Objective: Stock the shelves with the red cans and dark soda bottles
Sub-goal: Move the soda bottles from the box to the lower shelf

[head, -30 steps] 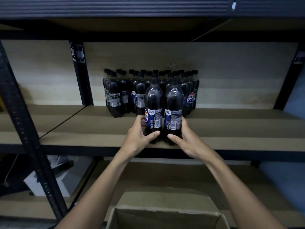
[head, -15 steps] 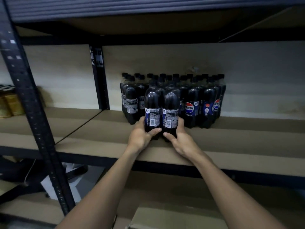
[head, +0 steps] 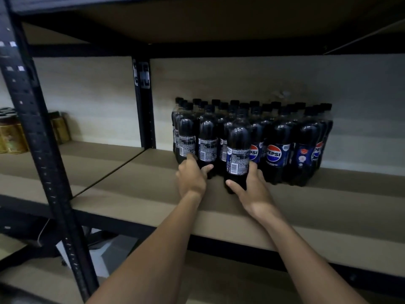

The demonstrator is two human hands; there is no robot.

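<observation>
Both hands are on the middle shelf (head: 306,200), each with one dark soda bottle, at the front edge of a block of bottles (head: 278,150) that stands right of centre in the frame. The left hand (head: 191,178) holds the left bottle (head: 207,139) low down, with the thumb across its foot and a finger stretched up its left side. This bottle is upright and already in line with its neighbours. The right hand (head: 254,191) grips the front bottle (head: 237,137) round its lower part, thumb in front and fingers behind. This one stands a little forward of the row and close against it.

By the look of it, the bottle half of the job is well along: several rows are on the shelf, and these two seem close to their final places. Much of the shelf is bare to the right and in front. No red cans show anywhere, so that part looks not yet begun, at least within this view.

The rear rows show only as caps, so a count is not possible. Whether the front bottle's base rests flat is hidden by the hand. At the left edge, some golden jars (head: 13,137) are partly covered by the black post (head: 37,132). The space under the shelf at the lower left is too dark to read.
</observation>
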